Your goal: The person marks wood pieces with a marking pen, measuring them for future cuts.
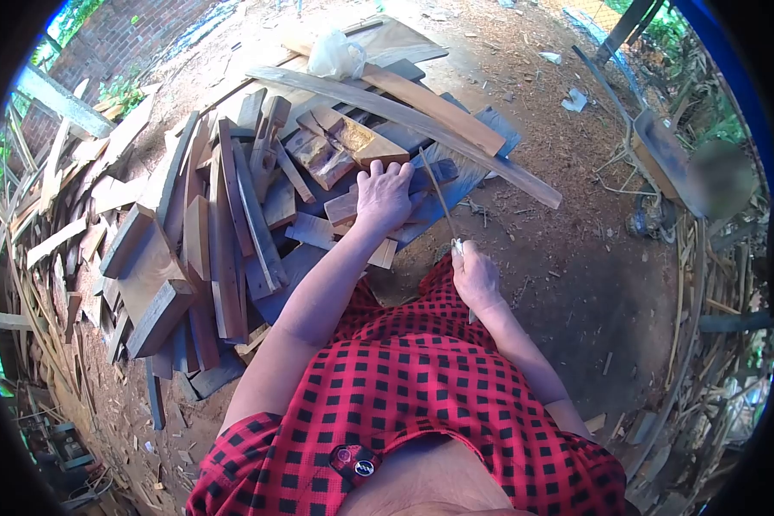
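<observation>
My left hand (pixel 384 196) lies over a short piece of wood (pixel 342 208) on the work surface, fingers curled across it and thumb toward the right. Just beyond the fingertips sits a carved wooden block (pixel 365 142) with a yellowish hollow. Lower and to the right, my right hand (pixel 476 277) is closed around the near end of a thin, long rod-like tool (pixel 439 193). The tool points up and away, its far end close to the right side of the wood under my left hand. A whitish bit shows at the grip, and the fingers hide the rest of the handle.
Stacked boards and offcuts (pixel 224 232) fill the left side. Long planks (pixel 439 107) cross the back of the work surface, with a clear plastic bag (pixel 336 57) on them. A wheelbarrow-like metal tray (pixel 666 159) stands at right, near piled sticks (pixel 697 284).
</observation>
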`<action>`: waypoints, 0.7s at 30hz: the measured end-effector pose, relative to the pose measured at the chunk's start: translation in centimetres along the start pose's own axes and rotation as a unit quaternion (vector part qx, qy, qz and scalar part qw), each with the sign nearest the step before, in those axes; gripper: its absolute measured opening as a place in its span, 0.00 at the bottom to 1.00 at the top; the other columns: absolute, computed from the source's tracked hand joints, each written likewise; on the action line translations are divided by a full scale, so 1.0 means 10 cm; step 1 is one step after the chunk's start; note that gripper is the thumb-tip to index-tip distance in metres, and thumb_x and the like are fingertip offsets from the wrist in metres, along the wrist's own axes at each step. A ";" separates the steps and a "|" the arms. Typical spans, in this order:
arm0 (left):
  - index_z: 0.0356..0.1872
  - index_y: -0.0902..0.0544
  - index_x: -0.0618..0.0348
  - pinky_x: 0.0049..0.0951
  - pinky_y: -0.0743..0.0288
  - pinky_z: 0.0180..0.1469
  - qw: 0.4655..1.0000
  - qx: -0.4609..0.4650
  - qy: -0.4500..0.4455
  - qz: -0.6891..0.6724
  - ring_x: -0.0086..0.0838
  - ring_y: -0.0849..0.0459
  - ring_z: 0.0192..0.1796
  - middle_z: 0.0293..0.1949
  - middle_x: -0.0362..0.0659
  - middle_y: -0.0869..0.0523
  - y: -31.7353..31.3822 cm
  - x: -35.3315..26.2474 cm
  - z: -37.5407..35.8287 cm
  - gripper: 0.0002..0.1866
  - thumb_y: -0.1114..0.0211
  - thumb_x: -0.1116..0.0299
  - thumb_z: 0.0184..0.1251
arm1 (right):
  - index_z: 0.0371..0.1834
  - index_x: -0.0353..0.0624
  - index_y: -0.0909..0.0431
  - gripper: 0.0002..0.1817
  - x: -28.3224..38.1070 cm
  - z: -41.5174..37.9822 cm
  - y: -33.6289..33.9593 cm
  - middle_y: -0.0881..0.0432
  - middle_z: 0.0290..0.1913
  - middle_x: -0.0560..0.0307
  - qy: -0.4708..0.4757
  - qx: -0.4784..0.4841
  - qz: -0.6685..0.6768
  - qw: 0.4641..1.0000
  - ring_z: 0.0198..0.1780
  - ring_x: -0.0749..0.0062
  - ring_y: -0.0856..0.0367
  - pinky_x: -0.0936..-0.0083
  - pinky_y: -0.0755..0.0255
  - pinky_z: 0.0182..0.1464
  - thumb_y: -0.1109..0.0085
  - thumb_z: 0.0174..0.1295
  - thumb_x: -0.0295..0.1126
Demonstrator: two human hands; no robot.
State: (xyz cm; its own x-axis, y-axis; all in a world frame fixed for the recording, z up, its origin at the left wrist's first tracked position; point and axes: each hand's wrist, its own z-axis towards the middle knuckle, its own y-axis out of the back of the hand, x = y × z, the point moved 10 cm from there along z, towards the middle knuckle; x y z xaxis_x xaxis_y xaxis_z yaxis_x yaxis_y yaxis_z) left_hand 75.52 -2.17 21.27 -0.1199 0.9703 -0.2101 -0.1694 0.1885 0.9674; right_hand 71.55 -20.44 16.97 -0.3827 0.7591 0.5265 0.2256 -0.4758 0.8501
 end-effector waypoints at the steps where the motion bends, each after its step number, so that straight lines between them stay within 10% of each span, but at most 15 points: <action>1: 0.50 0.24 0.52 0.41 0.35 0.48 1.000 0.003 0.002 -0.004 0.39 0.28 0.54 0.45 0.41 0.20 0.00 0.00 0.00 0.25 0.34 0.49 0.55 | 0.38 0.39 0.34 0.11 -0.02 0.01 -0.02 0.20 0.26 0.37 0.008 -0.006 -0.008 1.000 0.32 0.41 0.19 0.48 0.26 0.35 0.49 0.66 0.35; 21: 0.51 0.25 0.50 0.41 0.35 0.48 1.000 0.011 0.003 0.003 0.38 0.28 0.53 0.46 0.40 0.20 -0.01 0.02 0.01 0.26 0.35 0.47 0.56 | 0.38 0.36 0.31 0.08 0.10 0.21 -0.03 0.20 0.29 0.34 -0.030 0.019 -0.037 0.999 0.36 0.39 0.18 0.48 0.26 0.40 0.52 0.64 0.31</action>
State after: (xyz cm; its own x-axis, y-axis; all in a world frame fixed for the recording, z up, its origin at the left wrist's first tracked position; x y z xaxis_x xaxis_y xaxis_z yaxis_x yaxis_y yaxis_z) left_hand 75.57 -1.99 21.19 -0.1260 0.9707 -0.2045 -0.1461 0.1857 0.9717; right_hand 72.94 -18.63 17.21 -0.3445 0.8176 0.4613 0.2324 -0.4018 0.8858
